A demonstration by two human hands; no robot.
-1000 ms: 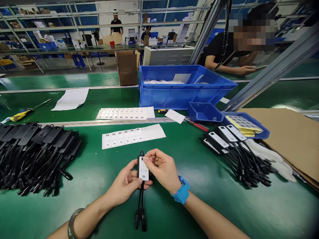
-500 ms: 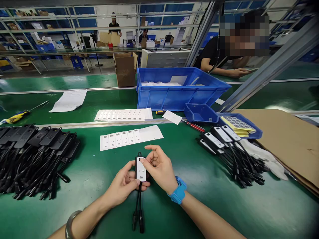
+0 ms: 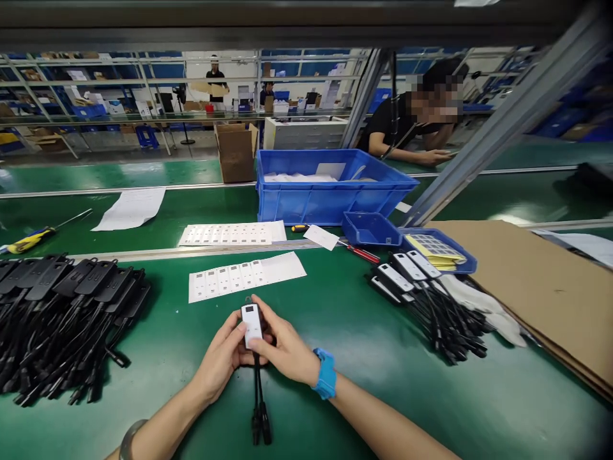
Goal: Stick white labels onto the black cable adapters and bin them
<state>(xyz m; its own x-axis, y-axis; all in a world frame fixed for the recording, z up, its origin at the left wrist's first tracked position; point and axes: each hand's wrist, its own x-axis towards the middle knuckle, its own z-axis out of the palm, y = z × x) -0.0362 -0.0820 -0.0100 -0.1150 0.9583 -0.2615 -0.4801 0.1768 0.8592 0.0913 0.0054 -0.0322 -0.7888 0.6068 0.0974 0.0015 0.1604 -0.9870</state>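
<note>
Between my hands is a small black cable controller box (image 3: 251, 321) with a white label on its face and two black connector leads hanging down. My left hand (image 3: 224, 351) grips its left side, thumb on the label. My right hand (image 3: 283, 342) closes round its right side, thumb low on the label and fingers behind. Just beyond lies a white label sheet (image 3: 282, 267) with several labels on its left part. A pile of unlabelled black boxes with leads (image 3: 71, 319) sits at the left. Several labelled boxes with leads (image 3: 421, 287) lie at the right.
Behind stand a large blue crate (image 3: 330, 198), a small blue bin (image 3: 371, 229) and a blue tray (image 3: 467, 260) with yellow-backed sheets. A red screwdriver (image 3: 364, 253), a yellow screwdriver (image 3: 31, 241) and cardboard (image 3: 541, 287) also lie around. Across the bench a person (image 3: 407, 128) leans over.
My right hand has come down from the label's top to grip the box's right side. My left thumb has moved up onto the label. The camera view has tilted upward.
</note>
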